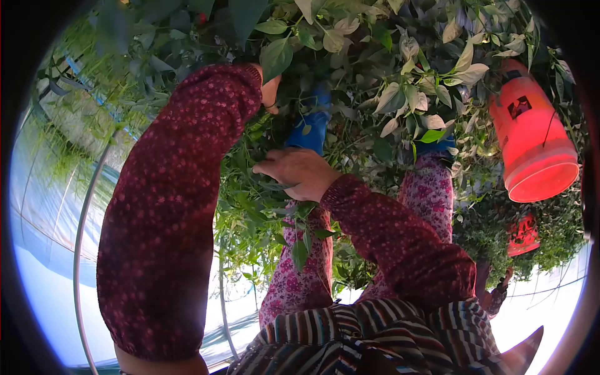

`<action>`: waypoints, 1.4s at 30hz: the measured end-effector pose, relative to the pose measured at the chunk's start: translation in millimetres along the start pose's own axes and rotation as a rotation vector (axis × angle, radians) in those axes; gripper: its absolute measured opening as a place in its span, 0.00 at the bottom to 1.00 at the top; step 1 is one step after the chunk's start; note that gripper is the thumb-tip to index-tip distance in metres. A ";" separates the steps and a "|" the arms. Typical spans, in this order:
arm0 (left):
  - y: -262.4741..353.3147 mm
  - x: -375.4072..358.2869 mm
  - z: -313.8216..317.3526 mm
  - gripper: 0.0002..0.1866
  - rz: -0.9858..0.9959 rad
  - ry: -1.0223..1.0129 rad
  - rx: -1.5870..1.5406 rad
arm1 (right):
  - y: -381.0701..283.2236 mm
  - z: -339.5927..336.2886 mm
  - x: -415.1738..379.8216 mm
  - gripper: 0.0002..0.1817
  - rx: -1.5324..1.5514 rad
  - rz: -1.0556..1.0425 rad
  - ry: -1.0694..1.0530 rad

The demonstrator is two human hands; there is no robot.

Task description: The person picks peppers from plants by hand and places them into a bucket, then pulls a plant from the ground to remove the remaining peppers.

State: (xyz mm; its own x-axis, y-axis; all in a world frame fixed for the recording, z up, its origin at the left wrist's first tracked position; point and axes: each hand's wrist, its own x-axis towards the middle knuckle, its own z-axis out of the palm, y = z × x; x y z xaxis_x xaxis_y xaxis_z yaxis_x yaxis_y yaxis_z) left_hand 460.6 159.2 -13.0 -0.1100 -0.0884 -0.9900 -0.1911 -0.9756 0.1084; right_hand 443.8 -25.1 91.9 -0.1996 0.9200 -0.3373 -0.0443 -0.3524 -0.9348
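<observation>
My left hand (270,94) reaches into leafy pepper-like plants (390,97). A large leaf (277,61) covers part of it, and the fingers that show are curled among the stems. Lower and to the right is my right hand (302,173), back of the hand up, its fingers closed and pointing left into the green leaves (253,200). What lies inside either grip is hidden. Just behind my right hand stands a blue boot (309,128) of mine. Both arms wear dark red flowered sleeves (165,212).
A red bucket (531,137) stands among plants at the right, its rim toward the frame's bottom. Farther off is another red bucket (524,234), with a person's sleeve (498,297) below it. A curved pole (84,231) and plastic sheeting (47,231) line the left.
</observation>
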 end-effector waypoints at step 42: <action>96.9 -168.6 -133.1 0.20 0.838 0.484 -2.045 | -38.7 -69.1 -30.1 0.12 0.106 0.163 0.005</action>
State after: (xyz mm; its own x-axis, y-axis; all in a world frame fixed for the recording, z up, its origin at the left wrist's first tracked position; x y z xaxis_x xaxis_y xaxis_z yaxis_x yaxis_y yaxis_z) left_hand 590.4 52.8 152.4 0.6249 -0.1747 -0.7609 0.7260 0.4884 0.4841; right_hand 519.1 -27.3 130.5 -0.2080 0.8501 -0.4838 -0.1148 -0.5124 -0.8510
